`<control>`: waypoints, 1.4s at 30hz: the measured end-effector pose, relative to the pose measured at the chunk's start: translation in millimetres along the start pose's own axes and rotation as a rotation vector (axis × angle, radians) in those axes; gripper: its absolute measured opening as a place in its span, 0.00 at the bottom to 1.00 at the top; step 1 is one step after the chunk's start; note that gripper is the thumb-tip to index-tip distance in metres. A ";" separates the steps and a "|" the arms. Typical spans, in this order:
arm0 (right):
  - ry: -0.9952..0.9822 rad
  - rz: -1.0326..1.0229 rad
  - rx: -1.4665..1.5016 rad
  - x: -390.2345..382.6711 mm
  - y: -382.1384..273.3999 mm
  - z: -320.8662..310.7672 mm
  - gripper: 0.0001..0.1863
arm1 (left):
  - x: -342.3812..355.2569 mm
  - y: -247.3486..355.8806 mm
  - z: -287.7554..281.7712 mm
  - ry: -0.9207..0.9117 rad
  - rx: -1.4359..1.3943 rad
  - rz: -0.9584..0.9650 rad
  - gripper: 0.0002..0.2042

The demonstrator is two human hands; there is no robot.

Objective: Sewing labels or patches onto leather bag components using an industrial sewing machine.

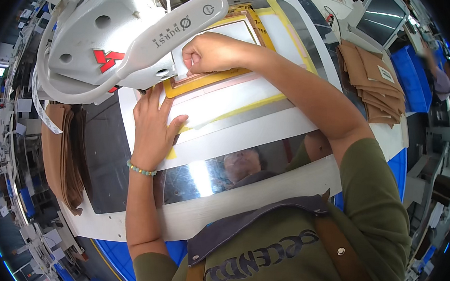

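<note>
My left hand (pixel 152 130) lies palm down with fingers extended and thumb apart, on a layered white template (pixel 236 125) edged with yellow tape, its fingertips at the lower left of a yellow rectangular frame (pixel 186 91). My right hand (pixel 210 53) is over the inside of that frame, fingers curled and pinched low on the white surface; whatever they grip is hidden or too small to make out. The white sewing-machine head (pixel 101 38), with a grey hand lever (pixel 142 51), overhangs the frame's left side, right beside both hands, and hides part of it.
Brown cut pieces are stacked at the right (pixel 370 83) and left (pixel 62 150). A blue bin (pixel 412 80) and a screen (pixel 377 20) stand at the right, a co-worker (pixel 438 77) beyond. A reflective dark plate (pixel 190 185) shows along the table's front.
</note>
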State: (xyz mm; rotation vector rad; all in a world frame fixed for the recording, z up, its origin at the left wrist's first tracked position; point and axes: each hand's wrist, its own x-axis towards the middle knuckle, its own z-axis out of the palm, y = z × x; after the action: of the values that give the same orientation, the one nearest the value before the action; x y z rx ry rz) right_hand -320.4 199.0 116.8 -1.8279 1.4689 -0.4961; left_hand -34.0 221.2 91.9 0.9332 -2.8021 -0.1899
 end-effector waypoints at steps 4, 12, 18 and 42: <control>-0.053 -0.089 0.083 -2.0 23.9 -42.3 0.13 | 1.1 0.9 0.5 0.004 0.000 -0.011 0.34; -0.051 0.024 -0.314 -55.9 43.9 -85.2 0.04 | -0.3 -2.4 5.0 0.013 0.075 -0.018 0.35; -0.094 0.147 -0.269 -67.2 28.7 -76.9 0.01 | -0.8 -2.9 6.0 0.036 0.048 -0.009 0.35; 0.058 -0.149 -0.946 -77.8 31.1 -55.3 0.07 | -1.5 -4.4 9.4 0.077 0.030 0.009 0.32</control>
State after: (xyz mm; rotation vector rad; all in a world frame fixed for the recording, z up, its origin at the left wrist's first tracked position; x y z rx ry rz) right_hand -400.7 254.0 141.5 -2.6628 1.7729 0.1374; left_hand -32.2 219.2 81.8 0.9141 -2.7452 -0.1078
